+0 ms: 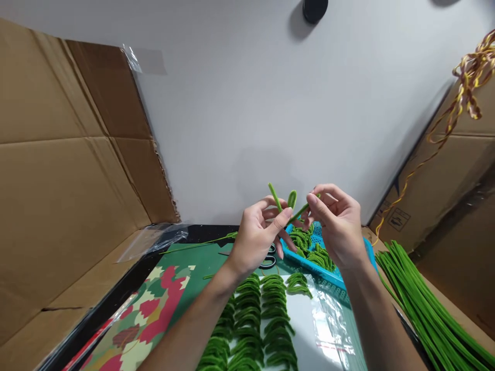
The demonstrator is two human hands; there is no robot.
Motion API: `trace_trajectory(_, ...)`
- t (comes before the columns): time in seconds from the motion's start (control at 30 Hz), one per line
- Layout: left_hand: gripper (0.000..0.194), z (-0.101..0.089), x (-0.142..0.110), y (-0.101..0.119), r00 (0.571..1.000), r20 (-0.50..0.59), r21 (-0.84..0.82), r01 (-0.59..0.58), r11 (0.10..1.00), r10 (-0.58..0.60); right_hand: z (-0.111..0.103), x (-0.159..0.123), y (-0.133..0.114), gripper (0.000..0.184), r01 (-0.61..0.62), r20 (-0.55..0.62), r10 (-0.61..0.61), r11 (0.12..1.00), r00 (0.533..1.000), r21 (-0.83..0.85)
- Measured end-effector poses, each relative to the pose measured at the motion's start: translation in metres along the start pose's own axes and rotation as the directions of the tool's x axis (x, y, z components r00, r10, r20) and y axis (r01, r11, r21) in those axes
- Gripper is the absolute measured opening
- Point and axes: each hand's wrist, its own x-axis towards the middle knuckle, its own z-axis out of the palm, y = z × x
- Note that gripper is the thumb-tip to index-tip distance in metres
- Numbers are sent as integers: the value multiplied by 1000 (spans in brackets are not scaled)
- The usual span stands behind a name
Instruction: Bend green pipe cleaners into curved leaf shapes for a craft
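A green pipe cleaner (293, 199), bent into a narrow loop with two ends sticking out, is held up between my hands. My left hand (258, 232) pinches it near the base of the loop with thumb and fingers. On the other side, my right hand (337, 221) grips one end between thumb and forefinger. Below, rows of curved green pipe cleaner pieces (247, 322) lie on a white sheet (305, 330). Behind my hands, a blue basket (336, 278) holds more bent green pieces (320, 257).
Scissors (268, 262) lie on the green mat (189, 278) behind my left wrist. A bundle of long green pipe cleaners (425, 304) rests at right. Cardboard walls (69, 154) stand at both sides, and a twisted yellow-brown cord (467, 82) hangs at upper right.
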Motion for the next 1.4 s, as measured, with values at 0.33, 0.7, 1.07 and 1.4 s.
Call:
trace_trajectory(0.33, 41, 0, -2, -3, 997, -65, 95, -37, 995, 43, 11, -4, 6, 24, 21, -146, -44, 988, 988, -155)
trace_trajectory(0.7, 23, 3, -6, -4, 995, -55, 219, -71, 973, 85, 19, -12, 3, 14, 67, -116, -115, 933, 987, -353)
trace_trajectory(1.07, 23, 5, -11, -4, 994, -2, 207, -105, 973, 108, 21, -16, -1, 7, 97, -49, -110, 970, 993, -223)
trace_trajectory(1.4, 33, 4, -8, -3, 996, -42, 239, -67, 969, 79, 19, -13, 0, 9, 64, -2, -67, 966, 998, -250)
